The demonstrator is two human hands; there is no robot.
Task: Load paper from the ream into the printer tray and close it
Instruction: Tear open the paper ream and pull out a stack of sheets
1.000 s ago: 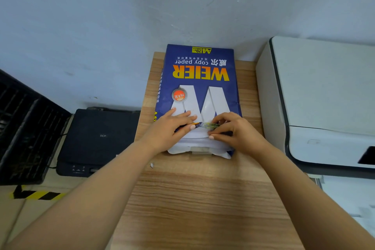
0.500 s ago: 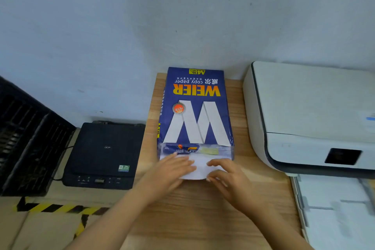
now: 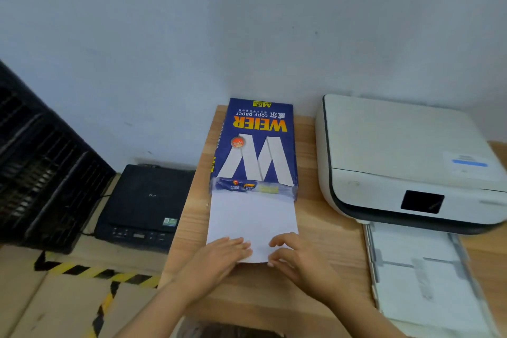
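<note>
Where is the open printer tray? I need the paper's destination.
In the head view's lower right, the printer tray juts from under the white printer, right of the hands.

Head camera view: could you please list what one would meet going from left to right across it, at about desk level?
Black slatted rack → black printer → blue paper ream, with its pulled-out sheets under the left hand and right hand → white printer with its open tray.
</note>
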